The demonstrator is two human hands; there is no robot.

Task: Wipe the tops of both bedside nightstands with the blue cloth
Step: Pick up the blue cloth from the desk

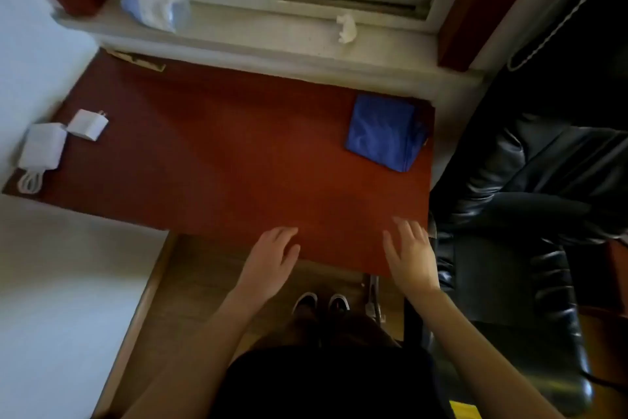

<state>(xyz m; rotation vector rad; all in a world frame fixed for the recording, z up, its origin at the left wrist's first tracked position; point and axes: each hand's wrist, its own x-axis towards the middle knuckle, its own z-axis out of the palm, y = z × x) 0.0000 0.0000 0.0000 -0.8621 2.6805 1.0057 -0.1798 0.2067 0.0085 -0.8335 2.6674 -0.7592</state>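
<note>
A red-brown nightstand top [221, 160] fills the middle of the head view, under a window. The blue cloth [382, 131] lies folded at its far right corner. My left hand [270, 259] hovers over the near edge of the top, fingers apart and holding nothing. My right hand [411, 253] is over the near right corner, also spread and empty. Both hands are well short of the cloth. Only this one nightstand is in view.
Two white chargers [88, 124] [42, 150] with a coiled cable lie at the top's left end. A white bed [51, 282] is to the left, a black leather chair [530, 214] to the right. On the windowsill [255, 38] sit a plastic bag [153, 4] and a crumpled tissue [346, 27].
</note>
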